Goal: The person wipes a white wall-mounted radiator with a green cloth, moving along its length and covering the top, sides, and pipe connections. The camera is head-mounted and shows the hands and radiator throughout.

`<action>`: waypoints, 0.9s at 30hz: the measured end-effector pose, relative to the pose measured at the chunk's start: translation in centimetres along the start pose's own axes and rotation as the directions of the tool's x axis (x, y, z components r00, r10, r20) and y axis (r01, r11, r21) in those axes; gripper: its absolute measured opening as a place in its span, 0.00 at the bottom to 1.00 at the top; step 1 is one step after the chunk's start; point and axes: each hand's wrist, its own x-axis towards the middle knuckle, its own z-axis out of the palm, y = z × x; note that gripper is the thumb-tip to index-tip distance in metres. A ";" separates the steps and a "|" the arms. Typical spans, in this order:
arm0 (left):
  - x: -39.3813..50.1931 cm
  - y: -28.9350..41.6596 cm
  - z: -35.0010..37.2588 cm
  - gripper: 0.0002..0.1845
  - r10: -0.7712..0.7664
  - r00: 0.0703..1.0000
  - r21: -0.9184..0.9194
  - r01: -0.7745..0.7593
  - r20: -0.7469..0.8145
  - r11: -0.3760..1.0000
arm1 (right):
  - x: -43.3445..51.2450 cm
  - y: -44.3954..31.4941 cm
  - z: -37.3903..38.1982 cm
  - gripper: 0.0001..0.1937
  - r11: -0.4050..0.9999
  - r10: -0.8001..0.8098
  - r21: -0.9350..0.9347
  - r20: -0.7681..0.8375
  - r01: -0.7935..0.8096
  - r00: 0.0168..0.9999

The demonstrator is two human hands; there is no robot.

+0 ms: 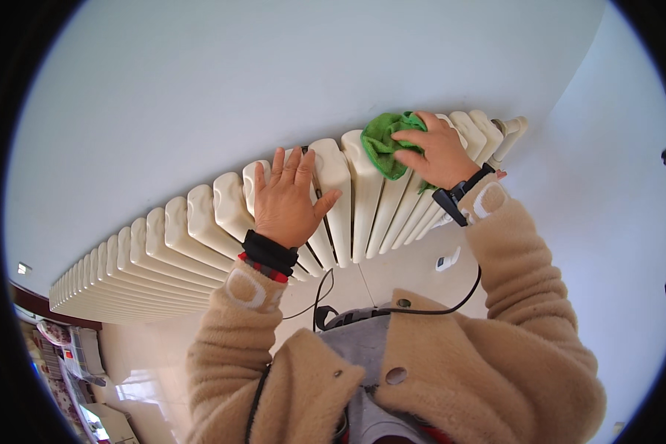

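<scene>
A long cream column radiator (333, 166) runs along the pale wall in the head view. My left hand (288, 197) lies palm down on its top, fingers spread and holding nothing; a narrow dark gap between columns shows beside its fingertips. To the right, my right hand (438, 150) presses a green cloth (391, 147) against the radiator's top with bent fingers. Part of the cloth hangs below that hand, between the columns. The radiator's top under the cloth is hidden.
A pipe (510, 141) joins the radiator's right end near the wall corner. On the tiled floor (361, 286) lies a small white object (448, 260). A black cable (455, 305) crosses my front. Sofa-like furniture with patterned fabric (80, 355) stands at lower left.
</scene>
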 end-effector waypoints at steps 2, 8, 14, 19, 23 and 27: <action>0.3 0.3 0.1 0.39 -0.014 1.000 0.022 0.013 0.022 1.000 | 0.0 0.0 0.6 0.18 0.998 0.023 -0.057 0.030 -0.021 0.999; 0.5 0.4 0.1 0.37 -0.018 1.000 0.035 0.017 0.022 0.999 | 2.6 -1.0 1.1 0.16 0.975 0.153 -0.185 0.151 -0.124 0.977; 0.3 0.3 -0.1 0.37 -0.050 0.998 0.028 0.049 0.040 0.998 | 1.3 -1.4 -0.1 0.09 0.995 0.034 -0.095 0.181 -0.017 0.983; 0.4 0.7 0.0 0.36 -0.056 0.998 0.020 0.055 0.025 0.998 | 1.9 -2.4 0.7 0.08 0.990 0.033 -0.142 0.091 -0.019 0.995; 0.4 0.6 0.0 0.36 -0.052 0.998 0.023 0.051 0.027 0.998 | 2.8 -3.3 2.1 0.08 0.966 0.052 -0.258 0.078 -0.031 0.996; 0.4 0.4 0.1 0.36 -0.040 0.999 0.025 0.040 0.015 0.999 | 0.6 -2.3 1.4 0.06 0.994 -0.093 -0.053 0.010 0.093 0.996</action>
